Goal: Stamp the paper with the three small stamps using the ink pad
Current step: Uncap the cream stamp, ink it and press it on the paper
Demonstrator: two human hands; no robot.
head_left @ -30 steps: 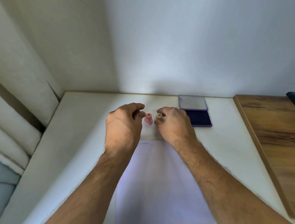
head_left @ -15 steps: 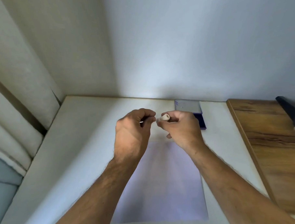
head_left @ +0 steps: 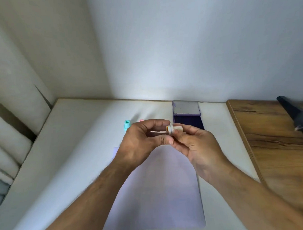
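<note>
Head view: the right hand (head_left: 197,147) pinches a small cream plastic stamp (head_left: 174,129) above the far edge of the white sheet of paper (head_left: 156,198). The left hand (head_left: 141,143) curls its fingertips at the stamp's orange end, seemingly pulling a cap; whether it grips one I cannot tell. The open purple ink pad (head_left: 188,121) lies just beyond the paper, right. The small teal stamp (head_left: 126,124) and the pink stamp (head_left: 141,120) stand beyond it, left. Pull straight, keeping the stamp face off skin.
</note>
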